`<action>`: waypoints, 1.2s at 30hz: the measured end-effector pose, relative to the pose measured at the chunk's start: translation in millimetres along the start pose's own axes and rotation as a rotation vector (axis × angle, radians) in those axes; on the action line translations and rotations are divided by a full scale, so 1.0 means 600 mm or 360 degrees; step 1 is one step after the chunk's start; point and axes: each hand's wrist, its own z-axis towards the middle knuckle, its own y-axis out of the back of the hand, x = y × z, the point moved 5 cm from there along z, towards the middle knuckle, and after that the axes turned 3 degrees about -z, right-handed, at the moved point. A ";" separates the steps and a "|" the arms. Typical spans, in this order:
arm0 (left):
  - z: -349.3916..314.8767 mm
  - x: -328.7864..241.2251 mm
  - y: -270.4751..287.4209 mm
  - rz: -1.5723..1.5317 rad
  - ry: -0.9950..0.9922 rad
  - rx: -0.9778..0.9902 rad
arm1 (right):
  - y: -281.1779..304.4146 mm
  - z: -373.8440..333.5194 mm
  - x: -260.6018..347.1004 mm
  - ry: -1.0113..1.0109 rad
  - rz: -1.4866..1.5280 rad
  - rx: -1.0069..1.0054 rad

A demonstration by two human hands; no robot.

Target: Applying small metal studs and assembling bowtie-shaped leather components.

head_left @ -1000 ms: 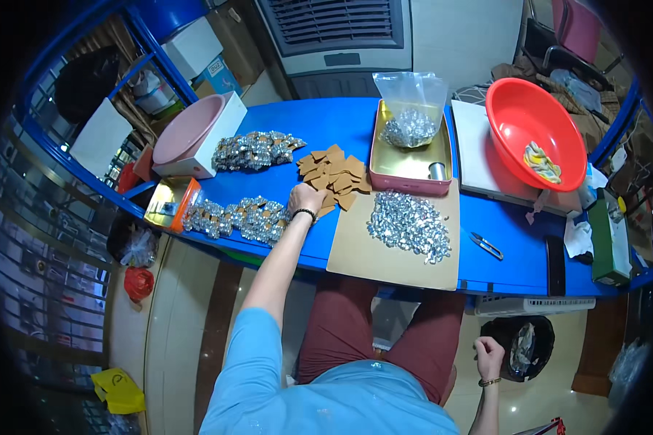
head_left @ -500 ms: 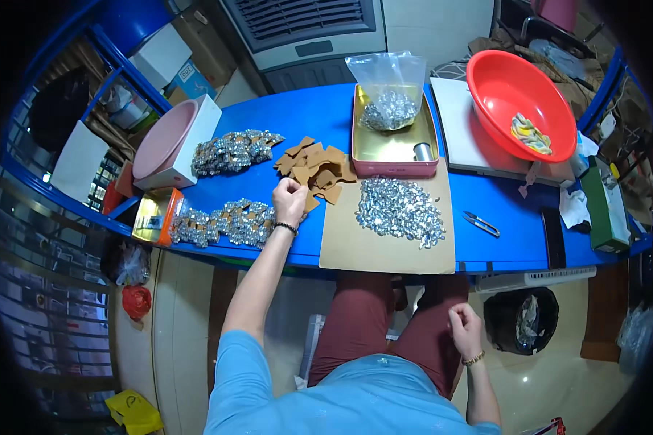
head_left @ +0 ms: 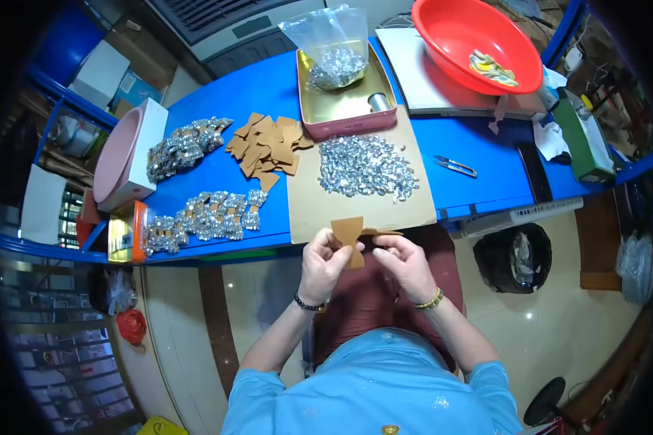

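Over my lap, just off the table's near edge, both hands meet in front of me. My left hand [head_left: 322,268] pinches an upright tan bow-tie-shaped piece [head_left: 348,229] between thumb and fingers. A second tan piece [head_left: 381,232] lies nearly edge-on in the fingers of my right hand [head_left: 408,267]. Beyond them, on a cardboard sheet [head_left: 306,210], spreads a heap of shiny silver gems [head_left: 366,168]. A pile of tan pieces [head_left: 265,141] sits to its left. Gem-covered bow-tie pieces [head_left: 218,215] form a row near the front, with another stack [head_left: 185,151] behind.
A pink-and-gold tin [head_left: 348,129] holds a clear bag of gems [head_left: 337,61] and a thread spool [head_left: 379,103]. To the right are thread snips [head_left: 455,167], a dark flat case [head_left: 534,172] and a red basin [head_left: 479,43]. A lined waste bin [head_left: 514,257] stands on the floor.
My left hand has drawn back from the tan pile to my lap, now holding a tan piece. My right hand has come up beside it. The view has shifted.
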 end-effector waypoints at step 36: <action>-0.112 0.069 0.230 -0.0566 0.0056 -0.0561 | -0.154 0.167 0.098 0.0873 -0.1819 -0.0308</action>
